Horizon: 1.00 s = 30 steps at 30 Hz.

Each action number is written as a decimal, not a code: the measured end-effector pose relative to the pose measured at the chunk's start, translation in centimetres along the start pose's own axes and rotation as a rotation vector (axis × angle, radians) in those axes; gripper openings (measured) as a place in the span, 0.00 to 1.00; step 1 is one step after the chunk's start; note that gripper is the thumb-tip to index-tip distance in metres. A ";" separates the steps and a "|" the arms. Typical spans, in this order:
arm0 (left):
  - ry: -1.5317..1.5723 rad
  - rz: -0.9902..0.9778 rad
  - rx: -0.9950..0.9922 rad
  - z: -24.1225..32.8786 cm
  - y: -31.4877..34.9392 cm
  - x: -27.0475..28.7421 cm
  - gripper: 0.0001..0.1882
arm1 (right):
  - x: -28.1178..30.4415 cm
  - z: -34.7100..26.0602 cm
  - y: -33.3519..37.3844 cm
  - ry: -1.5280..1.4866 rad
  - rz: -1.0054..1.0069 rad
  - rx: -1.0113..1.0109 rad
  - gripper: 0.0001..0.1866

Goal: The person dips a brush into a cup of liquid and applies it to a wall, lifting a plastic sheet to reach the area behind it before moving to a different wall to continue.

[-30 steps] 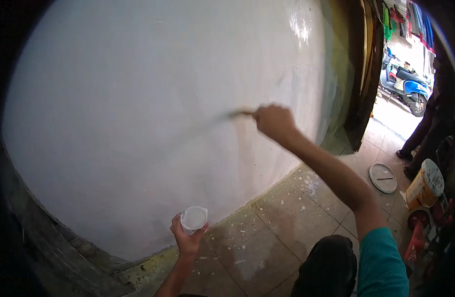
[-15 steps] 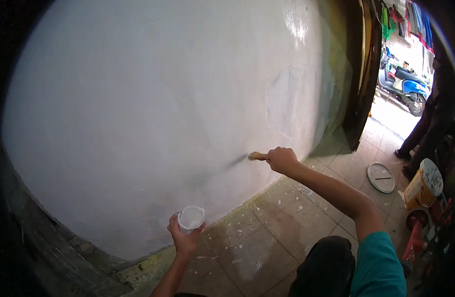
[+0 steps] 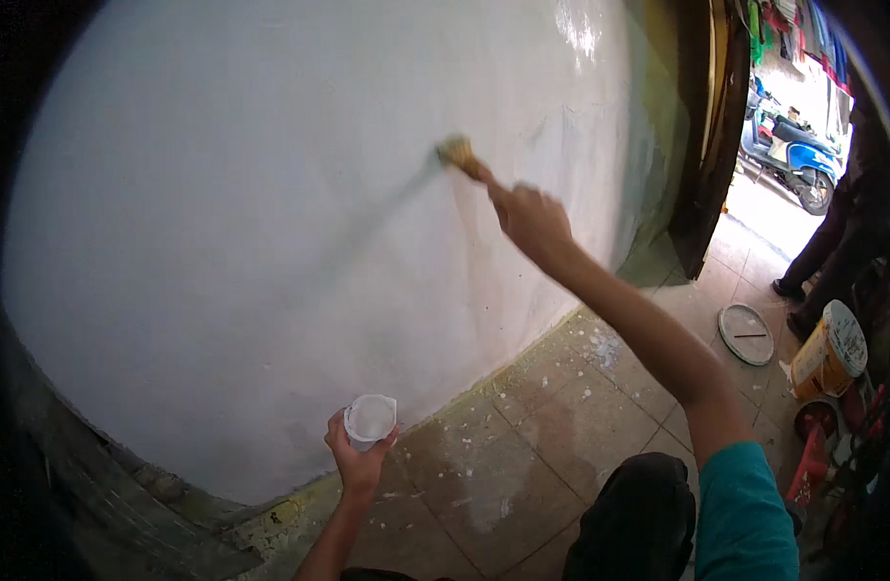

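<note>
My right hand is closed round the handle of a paintbrush, its pale bristles up against the white wall. A darker, wet-looking streak runs down the wall below the brush. Low at the left, my left hand grips a small clear plastic cup from below and the sides, and whitish liquid shows inside it. The cup is held upright, apart from the wall.
Paint-spattered floor tiles run along the wall's foot. To the right are a round lid with a stick on it, a yellow bucket and a red object. A person stands near the doorway; a blue scooter is outside.
My right hand has swept the brush up and to the left along the wall, and a damp streak now shows beneath it. My left hand with the cup has hardly moved.
</note>
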<state>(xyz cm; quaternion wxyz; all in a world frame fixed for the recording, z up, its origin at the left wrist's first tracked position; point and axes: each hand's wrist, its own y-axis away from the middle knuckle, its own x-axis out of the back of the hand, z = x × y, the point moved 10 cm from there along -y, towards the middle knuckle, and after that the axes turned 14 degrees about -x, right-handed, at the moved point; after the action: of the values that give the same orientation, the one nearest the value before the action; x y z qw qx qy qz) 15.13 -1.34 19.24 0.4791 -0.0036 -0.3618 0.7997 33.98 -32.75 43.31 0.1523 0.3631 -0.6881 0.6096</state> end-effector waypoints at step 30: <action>-0.091 -0.041 -0.012 -0.3 0.1 -0.3 0.40 | -12.9 7.1 12.6 0.501 -0.756 0.346 0.09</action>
<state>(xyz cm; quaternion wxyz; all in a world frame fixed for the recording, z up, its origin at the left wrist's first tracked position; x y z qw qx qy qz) 15.28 -1.41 18.82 0.4783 0.0376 -0.3879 0.7870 35.89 -35.51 24.21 0.4613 0.4497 -0.3389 0.6857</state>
